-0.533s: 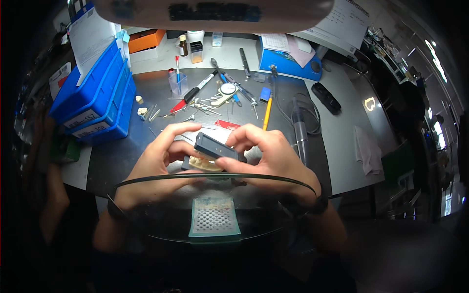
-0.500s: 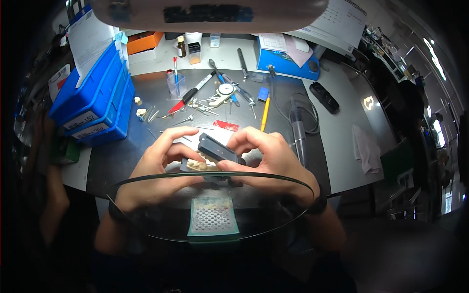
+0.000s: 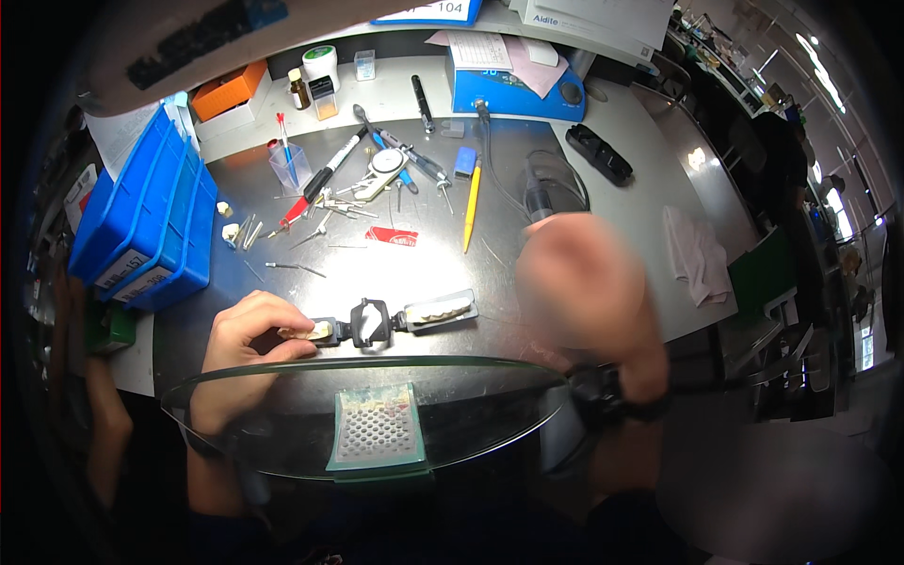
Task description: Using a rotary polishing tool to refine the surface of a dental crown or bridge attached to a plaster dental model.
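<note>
A black hinged dental articulator (image 3: 383, 320) lies opened out flat on the dark bench. Its right half carries a pale plaster tooth model (image 3: 441, 310), and another tooth model (image 3: 320, 330) sits at its left end. My left hand (image 3: 247, 341) is closed, thumb and fingers pinching that left end. Well apart from it, my right hand (image 3: 589, 282) is smeared by motion and its fingers cannot be made out. It covers most of a dark corded handpiece (image 3: 538, 196); whether it grips the handpiece is hidden.
A glass shield (image 3: 282, 400) crosses in front of me, above a perforated bench pad (image 3: 379, 426). Stacked blue trays (image 3: 146, 217) stand left. Burs (image 3: 330, 205), a dial gauge (image 3: 386, 162) and a yellow pencil (image 3: 472, 207) lie beyond. A blue control box (image 3: 518, 92) stands at the back.
The articulator, held folded in both hands before, now lies open on the bench. My right hand has let go and moved right to the handpiece; my left has kept hold. The view has shifted.
</note>
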Action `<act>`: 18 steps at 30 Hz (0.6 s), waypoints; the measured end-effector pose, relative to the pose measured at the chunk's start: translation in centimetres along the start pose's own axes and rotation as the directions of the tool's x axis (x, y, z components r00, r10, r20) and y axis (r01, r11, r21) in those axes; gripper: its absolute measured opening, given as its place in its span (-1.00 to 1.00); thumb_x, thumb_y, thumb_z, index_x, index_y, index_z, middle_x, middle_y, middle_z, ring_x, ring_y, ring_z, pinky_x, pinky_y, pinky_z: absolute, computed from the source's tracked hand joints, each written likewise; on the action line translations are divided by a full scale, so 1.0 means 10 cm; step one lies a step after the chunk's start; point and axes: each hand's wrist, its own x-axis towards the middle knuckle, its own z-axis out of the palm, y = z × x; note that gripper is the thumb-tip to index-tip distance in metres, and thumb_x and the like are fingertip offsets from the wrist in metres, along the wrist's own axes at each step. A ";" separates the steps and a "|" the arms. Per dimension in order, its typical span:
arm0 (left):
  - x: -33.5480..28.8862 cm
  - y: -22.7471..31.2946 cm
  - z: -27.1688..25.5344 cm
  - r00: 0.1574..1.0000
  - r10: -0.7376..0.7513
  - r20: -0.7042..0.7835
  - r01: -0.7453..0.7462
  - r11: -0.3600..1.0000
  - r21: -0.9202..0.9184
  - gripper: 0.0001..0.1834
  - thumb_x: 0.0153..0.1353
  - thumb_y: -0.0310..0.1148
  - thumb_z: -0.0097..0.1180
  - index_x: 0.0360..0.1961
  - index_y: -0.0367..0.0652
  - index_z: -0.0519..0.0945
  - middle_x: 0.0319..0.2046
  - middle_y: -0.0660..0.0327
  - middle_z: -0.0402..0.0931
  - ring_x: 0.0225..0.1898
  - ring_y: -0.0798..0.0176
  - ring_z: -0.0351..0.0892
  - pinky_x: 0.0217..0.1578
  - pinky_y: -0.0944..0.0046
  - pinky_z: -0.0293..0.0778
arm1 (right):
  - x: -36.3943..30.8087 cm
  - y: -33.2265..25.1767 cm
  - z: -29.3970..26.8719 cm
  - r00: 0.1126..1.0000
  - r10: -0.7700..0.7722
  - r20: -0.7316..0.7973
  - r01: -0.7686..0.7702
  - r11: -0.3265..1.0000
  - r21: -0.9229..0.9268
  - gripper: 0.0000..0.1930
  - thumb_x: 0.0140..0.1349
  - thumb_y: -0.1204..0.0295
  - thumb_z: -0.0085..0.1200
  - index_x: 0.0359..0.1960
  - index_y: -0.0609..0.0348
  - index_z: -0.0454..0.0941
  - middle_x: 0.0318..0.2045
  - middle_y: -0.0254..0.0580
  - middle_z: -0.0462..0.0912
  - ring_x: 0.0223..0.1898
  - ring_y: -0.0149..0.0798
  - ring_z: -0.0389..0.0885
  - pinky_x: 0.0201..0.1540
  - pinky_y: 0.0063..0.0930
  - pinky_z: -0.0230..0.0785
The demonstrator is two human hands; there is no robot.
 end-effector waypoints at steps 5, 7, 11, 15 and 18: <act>0.03 0.00 0.07 1.000 -0.006 0.009 0.006 0.999 -0.032 -0.76 -0.13 -0.63 0.34 -0.36 -0.27 0.63 -0.42 0.17 0.58 -0.40 0.29 0.53 -0.41 0.36 0.43 | 0.17 0.35 -0.25 0.941 0.266 -0.210 -0.258 0.964 0.068 -0.73 0.16 0.26 0.19 -0.35 0.26 0.55 -0.60 -0.34 0.54 -0.55 -0.52 0.43 -0.47 -0.60 0.28; -0.01 0.02 0.04 0.999 -0.049 0.017 0.050 0.997 -0.061 -0.78 -0.10 -0.60 0.33 -0.35 -0.27 0.63 -0.41 0.17 0.56 -0.39 0.28 0.54 -0.41 0.35 0.43 | 0.18 0.34 -0.09 0.937 0.288 -0.199 -0.307 0.949 -0.067 -0.67 0.13 0.22 0.21 -0.42 0.29 0.52 -0.65 -0.27 0.53 -0.58 -0.47 0.44 -0.48 -0.52 0.31; 0.05 0.09 0.04 0.989 0.133 -0.064 -0.132 0.991 0.017 -0.73 -0.02 -0.46 0.33 -0.24 -0.24 0.60 -0.34 0.16 0.56 -0.31 0.25 0.54 -0.29 0.35 0.43 | 0.17 0.52 0.03 0.976 0.163 -0.147 -0.213 0.867 -0.451 -0.56 0.04 0.14 0.27 -0.51 0.35 0.44 -0.67 -0.10 0.49 -0.62 -0.29 0.45 -0.51 -0.32 0.28; 0.06 0.19 -0.27 0.995 0.083 -0.058 -0.085 0.996 -0.036 -0.73 0.02 -0.48 0.29 -0.21 -0.26 0.59 -0.29 0.14 0.57 -0.24 0.26 0.55 -0.20 0.34 0.42 | 0.22 0.32 -0.02 0.957 0.281 -0.068 -0.278 0.959 0.044 -0.69 0.15 0.24 0.18 -0.49 0.25 0.45 -0.68 -0.22 0.49 -0.72 -0.41 0.39 -0.64 -0.52 0.20; 0.25 0.17 -0.42 0.998 -0.025 0.060 0.036 0.982 -0.186 -0.79 0.19 -0.48 0.07 -0.15 -0.29 0.54 -0.18 0.17 0.53 -0.12 0.28 0.50 -0.05 0.32 0.37 | 0.28 -0.01 0.09 0.982 0.188 0.034 -0.182 0.873 0.453 -0.79 0.21 0.31 0.14 -0.44 0.18 0.47 -0.67 -0.34 0.48 -0.76 -0.54 0.33 -0.71 -0.69 0.10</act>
